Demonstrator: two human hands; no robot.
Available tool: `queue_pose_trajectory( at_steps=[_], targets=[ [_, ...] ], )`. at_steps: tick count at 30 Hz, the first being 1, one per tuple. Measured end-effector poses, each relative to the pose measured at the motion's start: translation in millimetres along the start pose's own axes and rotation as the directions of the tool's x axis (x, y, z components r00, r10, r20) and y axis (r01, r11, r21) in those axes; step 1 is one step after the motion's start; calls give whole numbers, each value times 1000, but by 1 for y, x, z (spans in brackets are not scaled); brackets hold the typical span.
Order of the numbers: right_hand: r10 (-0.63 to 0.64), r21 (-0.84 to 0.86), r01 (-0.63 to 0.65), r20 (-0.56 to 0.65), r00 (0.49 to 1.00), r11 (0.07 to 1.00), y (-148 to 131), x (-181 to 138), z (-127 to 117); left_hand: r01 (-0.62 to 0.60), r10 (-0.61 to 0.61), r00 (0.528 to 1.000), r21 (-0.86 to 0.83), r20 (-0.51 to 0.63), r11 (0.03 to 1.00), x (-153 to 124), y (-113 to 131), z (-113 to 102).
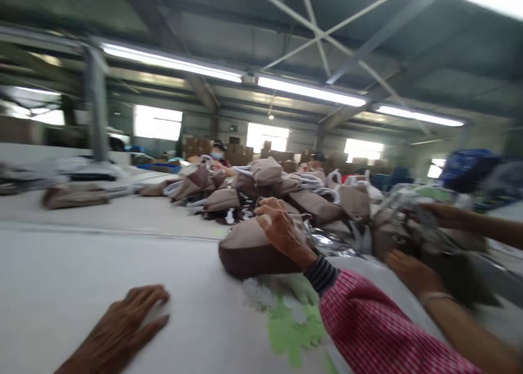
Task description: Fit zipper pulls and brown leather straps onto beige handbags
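Observation:
My left hand lies flat on the white table with its fingers stretched out and nothing in it. My right hand, in a red checked sleeve with a striped cuff, is curled over the top of a brown and tan bag that rests on the table. Behind it lies a heap of similar tan bags with white handles. The picture is smeared by motion.
A co-worker's two bare arms reach in from the right toward bags and crinkled plastic. A green and white patch marks the table below my right arm. Other people sit behind the heap. A loose bag lies far left.

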State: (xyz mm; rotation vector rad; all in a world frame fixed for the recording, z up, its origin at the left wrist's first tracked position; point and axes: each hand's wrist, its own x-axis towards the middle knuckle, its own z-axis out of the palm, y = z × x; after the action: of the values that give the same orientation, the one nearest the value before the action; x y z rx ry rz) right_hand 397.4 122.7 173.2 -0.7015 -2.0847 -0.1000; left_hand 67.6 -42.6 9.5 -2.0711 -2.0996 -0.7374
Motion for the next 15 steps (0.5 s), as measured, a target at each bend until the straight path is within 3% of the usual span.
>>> queue_pose_trajectory(
  at_steps=[3,8,11,15],
  targets=[
    [-211,152,186,175,962,971,-57,9,29,-34,50,989,-112,142,993,-15,4,-17],
    [-434,277,358,302,849,892,-130,21,90,-16,34,991,-139,130,990,-11,22,-29],
    [-429,258,351,389,815,900,-149,32,139,-11,31,992,-155,123,988,-13,22,-28],
    [-307,209,230,511,803,950,-140,31,215,-5,35,988,-194,147,981,-12,11,-22]
  ],
)
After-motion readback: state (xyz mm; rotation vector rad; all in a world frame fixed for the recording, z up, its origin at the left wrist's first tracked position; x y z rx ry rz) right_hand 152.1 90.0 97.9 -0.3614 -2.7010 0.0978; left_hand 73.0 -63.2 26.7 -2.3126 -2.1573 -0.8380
